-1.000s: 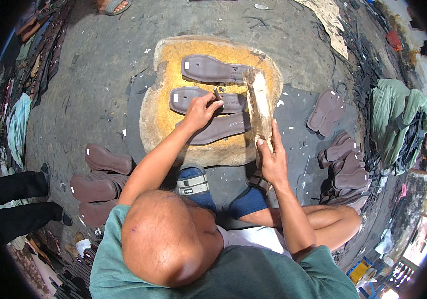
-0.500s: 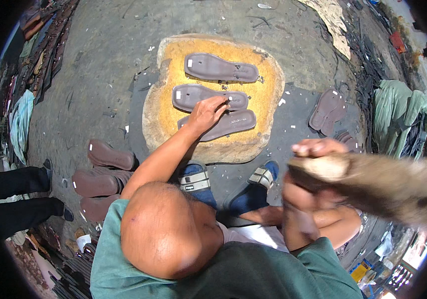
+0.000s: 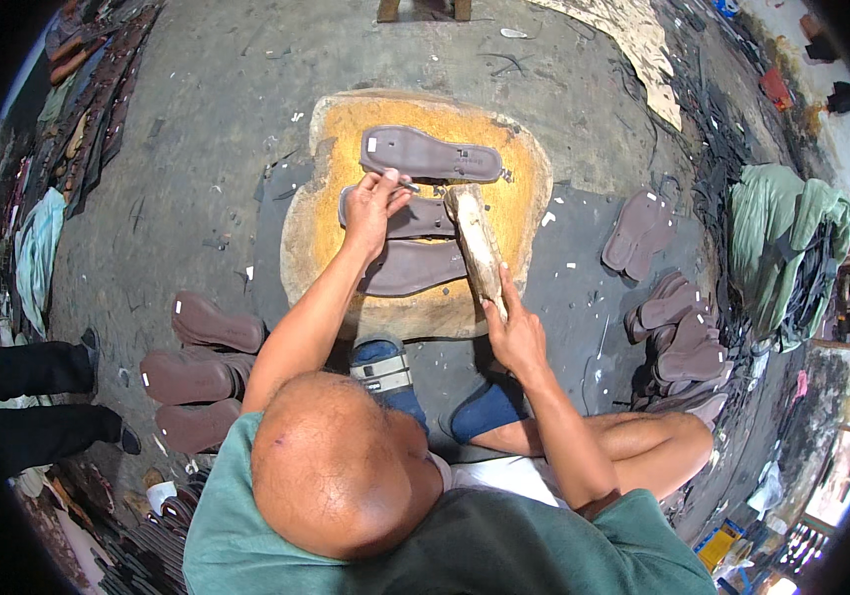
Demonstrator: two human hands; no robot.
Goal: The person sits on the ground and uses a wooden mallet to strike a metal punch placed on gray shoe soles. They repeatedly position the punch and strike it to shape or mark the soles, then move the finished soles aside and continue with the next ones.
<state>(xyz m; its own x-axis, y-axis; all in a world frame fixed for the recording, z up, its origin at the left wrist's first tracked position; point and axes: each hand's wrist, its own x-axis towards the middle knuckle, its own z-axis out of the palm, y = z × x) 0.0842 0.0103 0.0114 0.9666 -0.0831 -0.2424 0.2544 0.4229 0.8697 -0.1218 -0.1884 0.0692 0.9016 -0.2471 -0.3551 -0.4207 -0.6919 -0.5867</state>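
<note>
Our left hand [image 3: 375,210] pinches a rod [image 3: 409,185] | right hand [image 3: 517,339] grips the wood [image 3: 479,243] | we guess heavy, hard: hold its near end

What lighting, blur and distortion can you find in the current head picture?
Head view: a black rim frames the fisheye picture; head view: strong light whitens part of the wooden piece; head view: left hand and right hand look fairly sharp, without obvious motion blur.
</note>
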